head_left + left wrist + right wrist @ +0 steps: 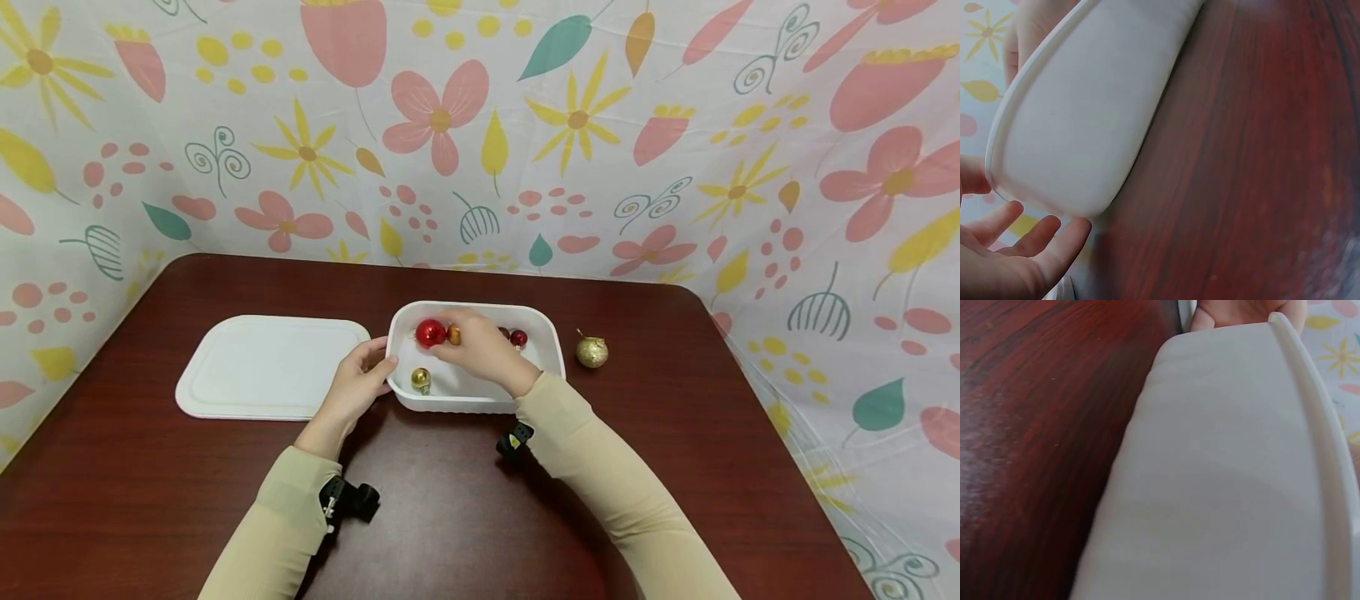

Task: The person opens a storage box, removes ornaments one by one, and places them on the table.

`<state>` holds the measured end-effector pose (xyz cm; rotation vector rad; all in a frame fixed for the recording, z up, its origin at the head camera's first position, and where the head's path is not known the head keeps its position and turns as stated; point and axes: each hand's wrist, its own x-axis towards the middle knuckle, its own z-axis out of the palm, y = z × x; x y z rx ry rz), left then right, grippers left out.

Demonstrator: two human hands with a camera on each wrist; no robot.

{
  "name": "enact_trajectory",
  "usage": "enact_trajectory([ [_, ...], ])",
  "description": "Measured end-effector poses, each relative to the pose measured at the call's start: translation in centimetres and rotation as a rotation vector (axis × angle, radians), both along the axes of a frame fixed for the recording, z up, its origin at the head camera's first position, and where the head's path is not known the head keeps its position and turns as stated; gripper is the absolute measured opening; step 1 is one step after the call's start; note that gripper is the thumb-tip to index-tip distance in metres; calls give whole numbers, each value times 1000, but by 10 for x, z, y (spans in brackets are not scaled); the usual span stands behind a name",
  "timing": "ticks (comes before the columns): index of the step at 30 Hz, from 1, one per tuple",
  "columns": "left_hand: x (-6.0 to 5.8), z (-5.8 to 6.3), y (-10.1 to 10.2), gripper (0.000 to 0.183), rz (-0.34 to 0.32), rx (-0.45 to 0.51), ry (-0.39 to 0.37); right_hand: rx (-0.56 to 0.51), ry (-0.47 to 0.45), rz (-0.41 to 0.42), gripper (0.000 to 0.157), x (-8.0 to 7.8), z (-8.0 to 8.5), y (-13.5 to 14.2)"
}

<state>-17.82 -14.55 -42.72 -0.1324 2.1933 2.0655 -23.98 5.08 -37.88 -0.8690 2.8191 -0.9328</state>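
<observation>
A white rectangular box (474,404) stands on the table, and my left hand (356,387) holds its left end, thumb at the rim and the other fingers along the outer wall. Inside the box, my right hand (480,350) pinches a shiny red ball ornament (430,334) at the left part, thumb and finger at its lower and upper edges. A small gold ornament (453,335) shows between those fingers. Another gold ball (421,378) lies on the box floor nearer the front. Small dark red balls (518,337) lie to the right, partly hidden behind the hand.
Left of the box lies a white lid (262,367), flat on the dark wooden table (435,500). A glittery gold ornament (592,352) sits just beyond the box's right end. Behind the table hangs a flower-patterned cloth (480,125).
</observation>
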Motion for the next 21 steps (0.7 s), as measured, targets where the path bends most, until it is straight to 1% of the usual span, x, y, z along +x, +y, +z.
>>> enact_trajectory([
  [8, 0, 1, -1, 46, -8, 4, -4, 78, -9, 22, 45, -4, 6, -8],
  [14, 1, 1, -1, 47, -14, 5, -6, 110, -42, 48, 43, -11, 4, -14],
  [21, 0, 1, -2, 47, -17, 13, -1, 168, -52, 35, 44, -16, -1, -21],
])
